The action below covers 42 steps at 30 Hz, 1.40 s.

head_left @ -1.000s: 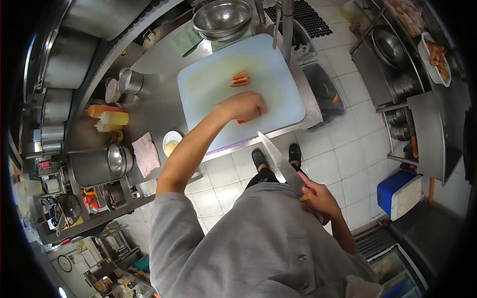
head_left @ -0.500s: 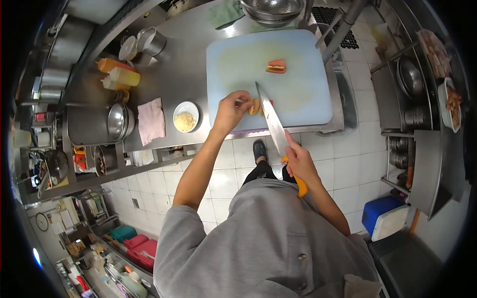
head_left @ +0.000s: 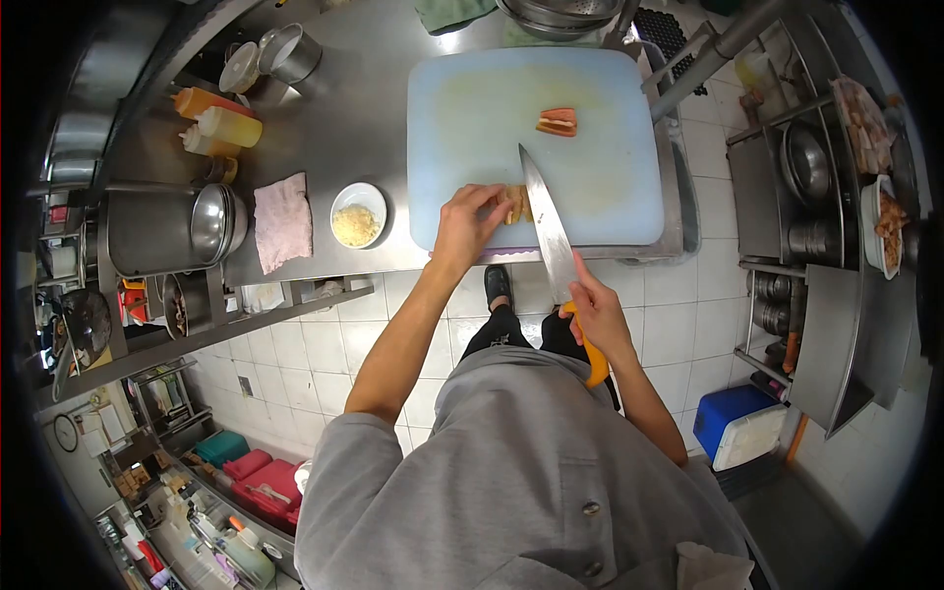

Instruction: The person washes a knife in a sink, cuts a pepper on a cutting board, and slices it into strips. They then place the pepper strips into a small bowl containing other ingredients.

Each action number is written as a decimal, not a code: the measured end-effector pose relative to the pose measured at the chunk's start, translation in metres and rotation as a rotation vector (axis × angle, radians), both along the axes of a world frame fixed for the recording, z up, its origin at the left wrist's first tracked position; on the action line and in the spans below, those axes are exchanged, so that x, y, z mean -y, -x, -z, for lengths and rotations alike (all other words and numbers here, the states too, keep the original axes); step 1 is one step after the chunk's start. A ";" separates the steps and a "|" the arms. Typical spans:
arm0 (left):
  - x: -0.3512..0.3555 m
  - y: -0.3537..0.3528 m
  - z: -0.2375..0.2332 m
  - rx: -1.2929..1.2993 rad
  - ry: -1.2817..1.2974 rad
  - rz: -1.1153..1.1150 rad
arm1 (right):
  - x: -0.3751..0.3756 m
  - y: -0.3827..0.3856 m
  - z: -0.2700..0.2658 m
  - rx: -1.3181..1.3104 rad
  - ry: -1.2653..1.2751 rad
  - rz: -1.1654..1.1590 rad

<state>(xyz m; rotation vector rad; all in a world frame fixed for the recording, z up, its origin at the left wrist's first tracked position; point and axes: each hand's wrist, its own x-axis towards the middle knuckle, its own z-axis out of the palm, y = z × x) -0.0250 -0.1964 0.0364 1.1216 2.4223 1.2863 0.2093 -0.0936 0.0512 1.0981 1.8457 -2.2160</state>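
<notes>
My right hand [head_left: 597,313] is wrapped round the orange handle of a large kitchen knife [head_left: 547,218]. Its blade slants up and left over a white cutting board [head_left: 610,197], tip toward the far side. Just left of the blade, my left hand [head_left: 474,222] has its fingers curled onto a tan, ridged piece of food [head_left: 519,202], whose kind I cannot tell. Part of that piece is hidden under the fingers. Farther back on the board lies a reddish-orange piece of food [head_left: 557,122] with a pale band.
Left of the board are a white bowl [head_left: 380,195] of pale yellow chopped food, a pink cloth [head_left: 283,224] and squeeze bottles [head_left: 230,128]. Metal bowls [head_left: 218,224] stand farther left. A colander [head_left: 565,14] sits beyond the board. A metal shelf rack [head_left: 821,324] is at the right.
My left fingers have shifted on the tan piece and closed down over it. The knife remains in my right hand, its blade slightly more upright. The whole view has shifted a little.
</notes>
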 end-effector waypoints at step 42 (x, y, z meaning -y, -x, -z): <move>0.013 -0.030 0.011 -0.447 0.232 -0.167 | 0.006 0.007 -0.005 0.066 0.026 -0.029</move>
